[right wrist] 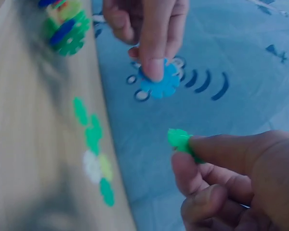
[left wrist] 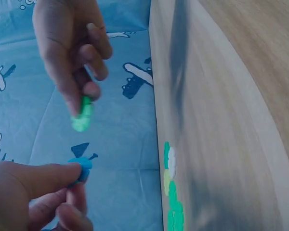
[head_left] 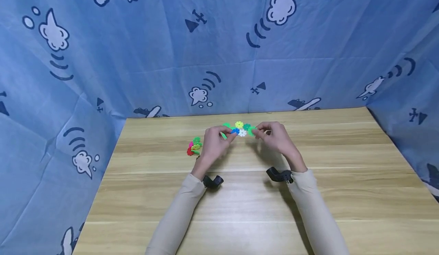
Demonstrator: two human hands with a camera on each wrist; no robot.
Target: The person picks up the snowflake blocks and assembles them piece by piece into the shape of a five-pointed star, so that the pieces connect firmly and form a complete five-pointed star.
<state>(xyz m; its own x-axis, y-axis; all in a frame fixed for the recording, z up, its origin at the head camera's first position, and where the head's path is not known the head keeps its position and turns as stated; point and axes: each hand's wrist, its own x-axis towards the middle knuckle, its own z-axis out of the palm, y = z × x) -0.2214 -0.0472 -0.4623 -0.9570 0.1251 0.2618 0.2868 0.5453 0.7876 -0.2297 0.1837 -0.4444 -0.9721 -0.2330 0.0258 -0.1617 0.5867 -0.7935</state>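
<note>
Your left hand is pinching the blue disc, raised left of the white disc, and your right hand is pinching a green disc, raised right of it. Both are seeming light, thin, stiff and perhaps slick, so their notched rims are probably offering the surest hold. Beyond the white disc, a yellow disc is lying.

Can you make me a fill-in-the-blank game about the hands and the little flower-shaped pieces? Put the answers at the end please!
1. The left hand pinches a piece whose colour is ____.
2. The right hand pinches a piece whose colour is ____.
3. The small pile of pieces on the table is nearer to the ____ hand.

Missing words: blue; green; left.
</note>
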